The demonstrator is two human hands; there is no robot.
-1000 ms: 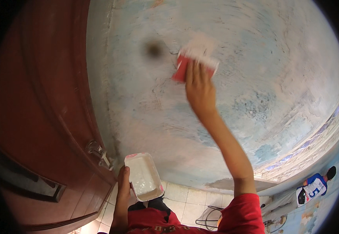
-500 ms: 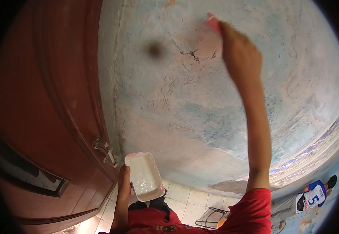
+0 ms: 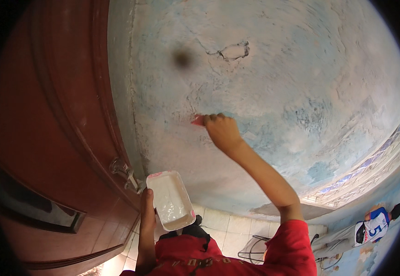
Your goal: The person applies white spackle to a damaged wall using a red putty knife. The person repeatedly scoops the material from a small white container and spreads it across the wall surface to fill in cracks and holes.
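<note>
I observe the left hand (image 3: 148, 212) gripping a white tray (image 3: 184, 195), thumb at the rim; white paste (image 3: 170, 209) lies inside. The right hand (image 3: 224, 132) is closed on a red scraper (image 3: 197, 120), at one o'clock from the tray, before the patchy wall (image 3: 273, 78); edge contact cannot be determined. A brown door (image 3: 57, 115) stands at ten o'clock, another person (image 3: 375, 226) near three.

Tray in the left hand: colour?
The tray is off-white, with pink patches on its rim; best seen in the head view.
</note>
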